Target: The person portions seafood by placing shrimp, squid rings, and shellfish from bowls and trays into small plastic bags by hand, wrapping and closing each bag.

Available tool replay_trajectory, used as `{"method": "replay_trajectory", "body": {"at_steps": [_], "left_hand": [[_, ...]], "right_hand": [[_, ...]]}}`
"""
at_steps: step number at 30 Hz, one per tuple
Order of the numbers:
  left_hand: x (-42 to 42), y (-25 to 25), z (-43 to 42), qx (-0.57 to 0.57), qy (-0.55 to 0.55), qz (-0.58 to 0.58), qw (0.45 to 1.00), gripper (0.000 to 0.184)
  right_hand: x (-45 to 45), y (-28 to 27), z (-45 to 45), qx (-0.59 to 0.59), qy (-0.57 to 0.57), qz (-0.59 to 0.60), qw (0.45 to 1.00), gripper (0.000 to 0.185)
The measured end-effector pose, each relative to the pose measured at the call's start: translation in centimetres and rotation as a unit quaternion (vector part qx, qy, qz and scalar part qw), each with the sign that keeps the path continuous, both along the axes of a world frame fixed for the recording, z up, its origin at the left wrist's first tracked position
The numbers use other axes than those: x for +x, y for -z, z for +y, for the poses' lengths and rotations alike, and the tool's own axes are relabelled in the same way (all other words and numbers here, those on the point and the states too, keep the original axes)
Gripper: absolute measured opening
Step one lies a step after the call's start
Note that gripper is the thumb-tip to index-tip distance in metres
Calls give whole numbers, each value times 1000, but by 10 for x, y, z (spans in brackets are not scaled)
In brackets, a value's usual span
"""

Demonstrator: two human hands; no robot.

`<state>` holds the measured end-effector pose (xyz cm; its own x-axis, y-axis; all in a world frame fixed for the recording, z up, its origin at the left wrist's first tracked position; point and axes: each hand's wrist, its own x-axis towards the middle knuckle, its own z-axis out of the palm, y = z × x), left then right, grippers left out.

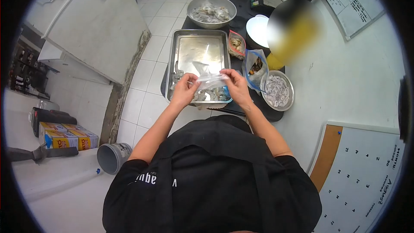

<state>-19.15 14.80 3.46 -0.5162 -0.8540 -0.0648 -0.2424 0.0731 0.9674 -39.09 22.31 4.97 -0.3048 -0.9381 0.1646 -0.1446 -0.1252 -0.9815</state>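
Between my two hands a clear plastic bag [211, 79] is stretched above the near part of a metal tray [176, 45]. My left hand [185, 90] pinches the bag's left edge, and my right hand [235, 85] grips its right edge. Under the bag, greyish pieces that look like shrimp [177, 74] lie along the tray's left side and near end. Something blue shows by the tray's near right corner. The far half of the tray is bare metal.
Beyond the tray stands a metal bowl [211, 12] of greyish seafood. To the right are a red-edged zip bag [236, 44], a blue-edged zip bag [256, 67] and a bowl of pale rings [278, 90]. A white bowl [258, 30] sits farther back. A grey bucket [113, 157] rests at left.
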Motion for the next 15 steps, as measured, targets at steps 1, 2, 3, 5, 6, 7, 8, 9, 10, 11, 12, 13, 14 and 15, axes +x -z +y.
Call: {"method": "replay_trajectory", "body": {"at_steps": [1, 2, 3, 5, 6, 7, 8, 9, 10, 11, 12, 13, 14, 15], "left_hand": [[-1, 4, -4, -12, -33, 21, 999, 22], [-2, 5, -6, -23, -66, 42, 997, 19], [-4, 4, -6, 6, -100, 128, 987, 13], [-3, 0, -10, 18, -120, 143, 982, 12], [-3, -3, -11, 31, -143, 158, 976, 11], [-3, -7, -10, -139, -150, 109, 973, 14], [-1, -12, -11, -140, -151, 110, 972, 14], [1, -16, -12, -179, -116, 47, 976, 15], [3, -17, -11, -214, -78, -18, 974, 16], [2, -17, -11, -261, -73, -8, 963, 19], [1, -19, -9, -260, -68, -9, 963, 19], [-1, -22, -6, -303, -48, 15, 952, 19], [-3, -25, -4, -345, -30, 41, 937, 20], [-2, -27, -1, -345, -27, 43, 937, 20]], "right_hand": [[0, 5, 1, 3, -60, -50, 997, 19], [-3, -1, 3, 2, -61, -48, 997, 19], [-8, -10, 7, 127, -158, 61, 977, 25], [-14, -10, 11, 246, -273, 175, 914, 46], [-14, -5, 12, 245, -272, 176, 914, 46], [-13, -1, 14, 145, -162, 188, 958, 50], [-12, 0, 13, 40, -49, 195, 979, 56], [-9, -16, 10, 11, 1, 138, 990, 62], [-3, -32, 9, 13, 1, 137, 990, 62], [6, -47, 8, 1, -46, 178, 983, 63], [16, -57, 8, -10, -90, 216, 972, 64], [28, -62, 7, -3, -96, 254, 963, 49], [29, -53, 3, -2, -90, 253, 963, 49], [27, -41, -4, 2, -75, 259, 963, 41]]}}
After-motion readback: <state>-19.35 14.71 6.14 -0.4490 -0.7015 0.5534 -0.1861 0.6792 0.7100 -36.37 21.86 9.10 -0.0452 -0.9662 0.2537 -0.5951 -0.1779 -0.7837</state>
